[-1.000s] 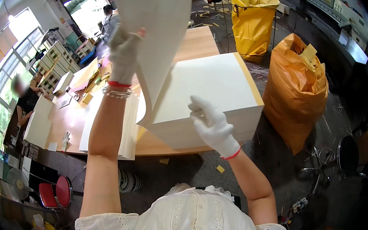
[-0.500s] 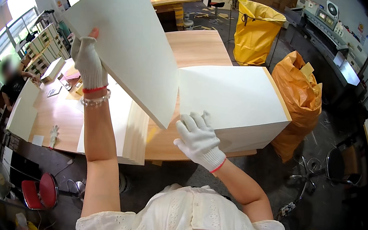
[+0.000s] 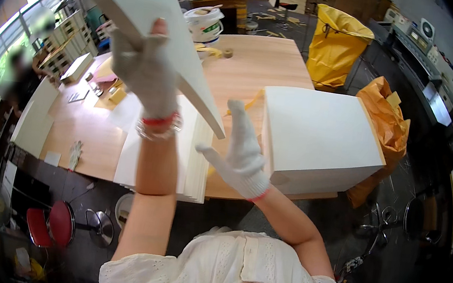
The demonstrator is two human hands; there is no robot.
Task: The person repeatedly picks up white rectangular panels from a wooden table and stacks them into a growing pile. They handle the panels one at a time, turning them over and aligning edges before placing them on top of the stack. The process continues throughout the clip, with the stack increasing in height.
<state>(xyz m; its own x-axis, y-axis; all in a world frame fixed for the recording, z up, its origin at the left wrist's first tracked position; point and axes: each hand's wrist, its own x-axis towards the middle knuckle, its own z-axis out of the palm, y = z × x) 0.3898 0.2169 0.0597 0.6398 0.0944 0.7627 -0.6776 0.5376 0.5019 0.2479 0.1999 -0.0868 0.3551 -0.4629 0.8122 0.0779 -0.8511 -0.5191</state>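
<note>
A long white board (image 3: 150, 1) is held up steeply on the left, its lower corner pointing toward my right hand. My left hand (image 3: 147, 79), in a white knit glove with a bare thumb tip, grips the board along its side edge. My right hand (image 3: 242, 154), also gloved, is open with thumb and fingers spread, and holds nothing. It hovers close to the board's lower corner, between two stacks. To its right stands a tall stack of white boards (image 3: 323, 130). A lower stack of white boards (image 3: 193, 160) lies under my left arm.
The stacks stand on a wood-grain table (image 3: 263, 62). Toward its far side are a white bucket (image 3: 203, 26) and a tape roll (image 3: 227, 53). Yellow (image 3: 335, 47) and orange (image 3: 383, 112) bags stand beyond on the right. A spare glove (image 3: 75, 155) lies left. Another person (image 3: 21, 79) is at far left.
The board has swung away from the right stack and turned more edge-on, with my left hand still gripping it. My right hand has left that stack's top and spread its fingers. The view has shifted.
</note>
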